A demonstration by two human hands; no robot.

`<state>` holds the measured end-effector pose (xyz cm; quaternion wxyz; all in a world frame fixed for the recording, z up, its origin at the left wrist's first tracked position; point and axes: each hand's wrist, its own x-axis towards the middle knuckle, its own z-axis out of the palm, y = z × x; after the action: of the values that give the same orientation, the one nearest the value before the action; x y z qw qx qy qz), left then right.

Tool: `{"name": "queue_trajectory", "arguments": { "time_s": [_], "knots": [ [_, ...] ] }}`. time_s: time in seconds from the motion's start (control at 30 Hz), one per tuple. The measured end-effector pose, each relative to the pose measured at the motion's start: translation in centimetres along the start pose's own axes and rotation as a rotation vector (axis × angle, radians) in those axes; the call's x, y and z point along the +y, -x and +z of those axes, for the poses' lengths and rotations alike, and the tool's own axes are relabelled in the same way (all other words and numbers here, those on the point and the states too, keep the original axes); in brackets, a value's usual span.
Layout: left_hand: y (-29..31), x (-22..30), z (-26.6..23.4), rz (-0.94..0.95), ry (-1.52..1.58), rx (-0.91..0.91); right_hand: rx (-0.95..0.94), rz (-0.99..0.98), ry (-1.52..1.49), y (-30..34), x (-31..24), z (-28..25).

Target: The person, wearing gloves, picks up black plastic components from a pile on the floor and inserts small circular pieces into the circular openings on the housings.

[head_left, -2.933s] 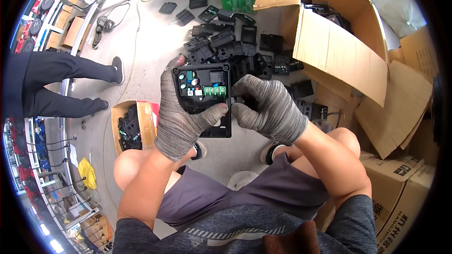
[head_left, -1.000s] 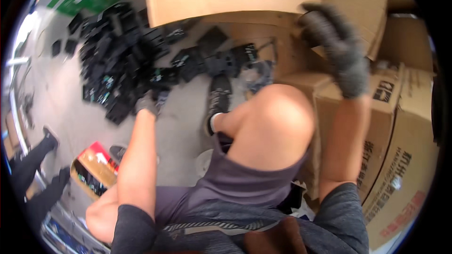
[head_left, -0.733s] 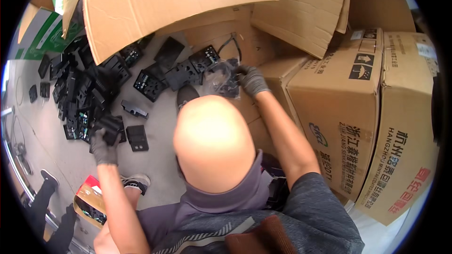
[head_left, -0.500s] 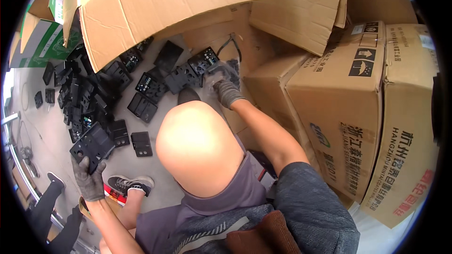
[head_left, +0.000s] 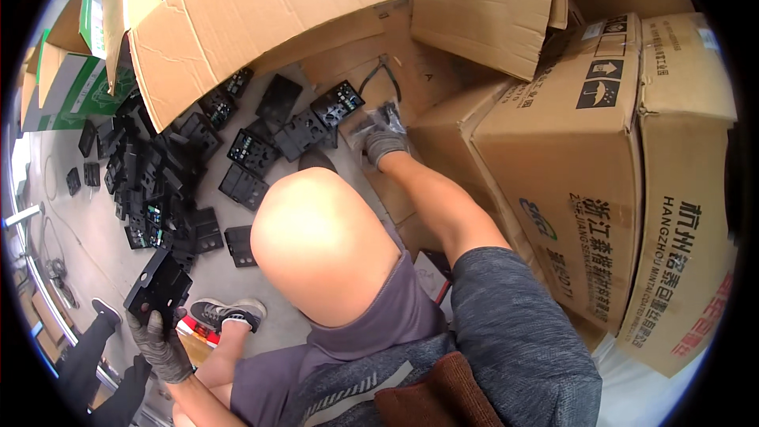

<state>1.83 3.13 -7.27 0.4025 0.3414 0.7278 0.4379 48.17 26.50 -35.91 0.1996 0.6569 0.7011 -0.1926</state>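
Observation:
At the lower left, my left hand (head_left: 162, 348) in a grey glove grips the lower edge of a black plastic casing (head_left: 158, 285). The casing is lifted off the floor and tilted. To the right of my bare knee, my gloved right hand (head_left: 385, 147) is closed at a clear plastic bag (head_left: 386, 119). Its fingertips are partly hidden in the crinkled film, and dark bits show inside the bag. Left of the bag lies an open black casing (head_left: 337, 103) with small light-coloured parts in it, beside another black casing (head_left: 299, 136).
A heap of black casings (head_left: 154, 166) covers the floor at left. An open cardboard box (head_left: 277, 8) overhangs the far side, next to a green and white box (head_left: 75, 91). Large cartons (head_left: 561, 142) line the right. Another person's dark-clothed leg (head_left: 83, 348) is at lower left.
My left hand has shifted slightly right and nearer to me with the casing, now tilted more steeply. My right hand stays at the bag. The view has shifted a little.

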Motion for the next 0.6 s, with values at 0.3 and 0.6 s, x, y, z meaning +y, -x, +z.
{"name": "queue_trajectory", "arguments": {
  "time_s": [0.3, 0.6],
  "knots": [
    [1.6, -0.7, 0.7, -0.019, 0.045, 0.134, -0.030, -0.225, -0.063, 0.5, 0.8, 4.0],
    [3.0, 1.5, 0.7, -0.029, 0.417, 0.046, 0.065, -0.018, -0.504, 4.0, 2.0, -3.0]
  ]
}}
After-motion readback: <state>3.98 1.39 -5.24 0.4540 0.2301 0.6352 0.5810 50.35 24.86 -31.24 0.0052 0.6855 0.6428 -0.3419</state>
